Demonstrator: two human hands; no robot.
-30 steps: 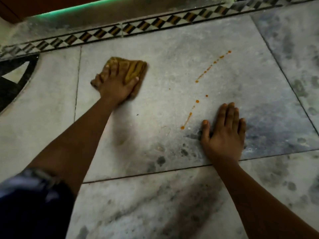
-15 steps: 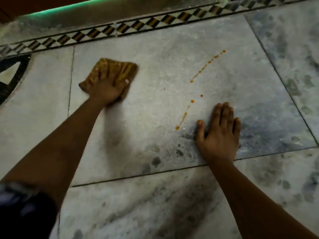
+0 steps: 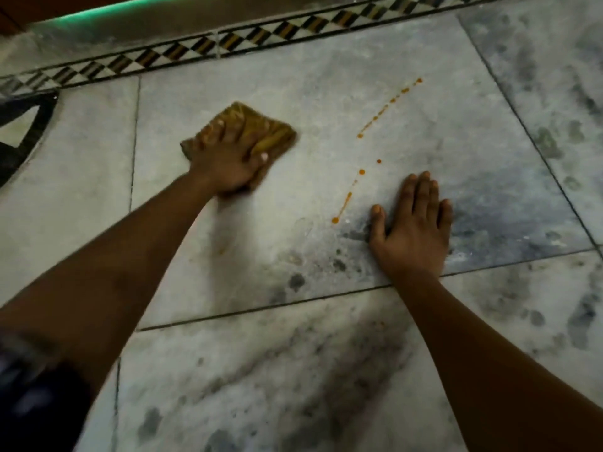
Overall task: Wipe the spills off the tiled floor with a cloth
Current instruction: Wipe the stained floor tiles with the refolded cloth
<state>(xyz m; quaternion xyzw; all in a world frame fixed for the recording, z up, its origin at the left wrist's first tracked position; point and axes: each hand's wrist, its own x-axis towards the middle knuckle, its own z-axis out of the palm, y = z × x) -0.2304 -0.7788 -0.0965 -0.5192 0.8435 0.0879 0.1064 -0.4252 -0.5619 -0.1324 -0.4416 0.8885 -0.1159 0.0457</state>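
From the head camera, looking down, the left hand (image 3: 228, 164) sits a little left of the frame's centre, pressed onto a folded mustard-yellow cloth (image 3: 261, 132). Its fingers are curled over the top of the cloth and the thumb is tucked along the right edge, so the cloth is gripped and pinned flat to the marble floor tile (image 3: 326, 53) at once. I'd say it is folded into a thick pad so that it soaks rather than smears.

The right hand (image 3: 414, 223) lies right of centre, palm down, fingers straight and close together, holding nothing. It looks like a prop, taking the person's weight while the other arm reaches forward.

Between the two hands runs the trail of orange drops (image 3: 362, 171), a broken diagonal from just beside the right thumb up toward the upper right of the frame, ending in a finer line of orange dots (image 3: 391, 100). The cloth is near the trail but apart from it, so these drops are not yet wiped. A faint orange smudge (image 3: 222, 251) shows below the left wrist.

Along the top runs a checkered border strip (image 3: 261, 34), with a green glow (image 3: 98, 13) in the upper left corner. A dark sleeve (image 3: 32, 402) fills the lower left.
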